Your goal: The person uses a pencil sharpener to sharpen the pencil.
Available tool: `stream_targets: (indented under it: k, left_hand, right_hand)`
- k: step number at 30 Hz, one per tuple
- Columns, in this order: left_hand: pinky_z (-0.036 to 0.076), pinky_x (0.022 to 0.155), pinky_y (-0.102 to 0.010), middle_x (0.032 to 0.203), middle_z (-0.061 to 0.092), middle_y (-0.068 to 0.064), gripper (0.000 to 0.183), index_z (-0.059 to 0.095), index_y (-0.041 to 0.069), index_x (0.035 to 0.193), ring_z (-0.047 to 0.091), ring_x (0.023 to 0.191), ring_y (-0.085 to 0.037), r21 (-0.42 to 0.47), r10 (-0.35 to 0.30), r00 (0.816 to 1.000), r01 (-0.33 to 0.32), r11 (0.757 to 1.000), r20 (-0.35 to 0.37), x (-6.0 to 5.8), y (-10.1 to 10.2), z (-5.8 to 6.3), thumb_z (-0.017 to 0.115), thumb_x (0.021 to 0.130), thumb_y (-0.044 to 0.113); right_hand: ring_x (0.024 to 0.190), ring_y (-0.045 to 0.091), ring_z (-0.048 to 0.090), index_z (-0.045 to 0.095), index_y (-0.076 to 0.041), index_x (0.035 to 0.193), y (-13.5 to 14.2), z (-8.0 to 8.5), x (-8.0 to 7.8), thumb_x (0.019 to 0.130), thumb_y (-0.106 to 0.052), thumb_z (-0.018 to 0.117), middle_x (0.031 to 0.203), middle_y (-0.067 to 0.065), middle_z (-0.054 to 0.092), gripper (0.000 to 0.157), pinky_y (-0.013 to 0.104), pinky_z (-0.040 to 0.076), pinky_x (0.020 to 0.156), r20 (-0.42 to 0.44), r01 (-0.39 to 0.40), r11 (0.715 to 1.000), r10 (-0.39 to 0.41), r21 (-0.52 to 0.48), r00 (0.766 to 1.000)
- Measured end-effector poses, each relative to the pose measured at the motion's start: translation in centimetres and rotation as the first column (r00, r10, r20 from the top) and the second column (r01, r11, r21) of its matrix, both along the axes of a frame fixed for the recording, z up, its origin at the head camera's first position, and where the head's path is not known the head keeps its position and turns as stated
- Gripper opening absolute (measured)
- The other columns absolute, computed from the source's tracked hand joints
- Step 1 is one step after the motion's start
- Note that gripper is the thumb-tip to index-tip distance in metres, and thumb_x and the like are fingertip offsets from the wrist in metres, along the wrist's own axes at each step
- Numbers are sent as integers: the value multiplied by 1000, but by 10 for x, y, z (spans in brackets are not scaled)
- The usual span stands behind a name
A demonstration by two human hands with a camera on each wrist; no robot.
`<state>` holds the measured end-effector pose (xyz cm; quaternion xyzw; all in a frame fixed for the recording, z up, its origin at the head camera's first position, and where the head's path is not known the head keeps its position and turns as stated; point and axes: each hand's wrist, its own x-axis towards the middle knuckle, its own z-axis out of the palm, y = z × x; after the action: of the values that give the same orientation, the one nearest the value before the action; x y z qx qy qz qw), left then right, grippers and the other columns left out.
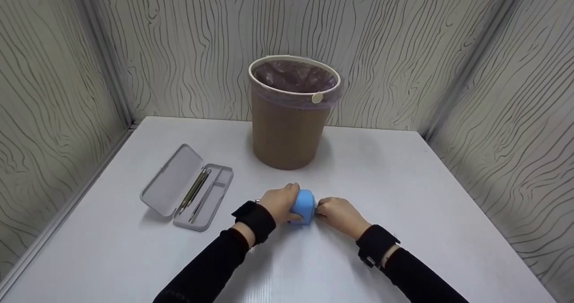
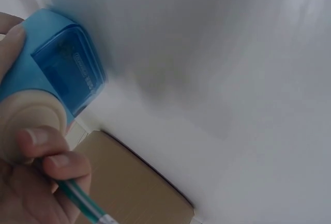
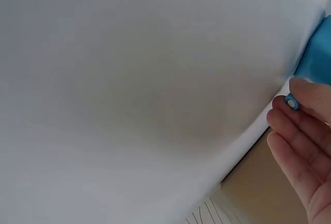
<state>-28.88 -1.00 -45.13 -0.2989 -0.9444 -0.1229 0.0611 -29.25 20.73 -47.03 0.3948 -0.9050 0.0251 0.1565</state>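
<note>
A blue pencil sharpener (image 1: pixel 304 206) lies sideways above the white table, gripped by my left hand (image 1: pixel 279 203). In the left wrist view its see-through blue drawer (image 2: pixel 70 69) and round cream front (image 2: pixel 32 118) show. Curled fingers of that same hand hold a teal-striped pencil (image 2: pixel 81 199), which points into the cream front. My right hand (image 1: pixel 341 214) is at the sharpener's other end. There, in the right wrist view, thumb and forefinger pinch the small blue crank knob (image 3: pixel 291 102) with a white centre. The crank arm is mostly hidden by the fingers.
To the left a grey pencil case (image 1: pixel 226 191) lies with its lid up, holding several pencils (image 1: pixel 196 188). Behind the hands stands a brown bin (image 1: pixel 287 132) lined with a plastic bag. Wood-patterned walls (image 1: pixel 202 47) enclose the white table (image 1: pixel 385 173) at the back and sides.
</note>
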Motion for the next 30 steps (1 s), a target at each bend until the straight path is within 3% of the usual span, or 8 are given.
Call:
stream_targets:
  k: [10, 20, 30]
  left_hand:
    - [62, 87, -37, 114, 69, -11, 64, 51, 5, 121, 73, 100, -25, 16, 36, 998, -37, 999, 56, -1, 1, 3, 86, 82, 42]
    - [62, 84, -37, 112, 69, -10, 66, 51, 4, 122, 73, 98, -25, 18, 33, 999, -34, 999, 39, 0, 1, 1, 87, 80, 41]
    - [62, 83, -36, 112, 68, -11, 68, 51, 4, 124, 74, 97, -25, -26, 46, 998, -45, 999, 38, 0, 2, 4, 87, 80, 43]
  right_hand:
    - [76, 17, 73, 80, -8, 86, 3, 0, 12, 83, -3, 80, 81, 3, 76, 6, 25, 59, 68, 1, -25, 1000, 25, -12, 1000]
    - [81, 18, 74, 80, -5, 93, 8, 8, 24, 84, 0, 78, 86, 5, 78, 10, 27, 62, 73, 29, -53, 998, 54, -13, 998]
    - [81, 17, 73, 77, -7, 93, 12, 20, 34, 89, -5, 77, 88, 4, 77, 5, 27, 61, 72, 43, -89, 995, 91, -45, 995]
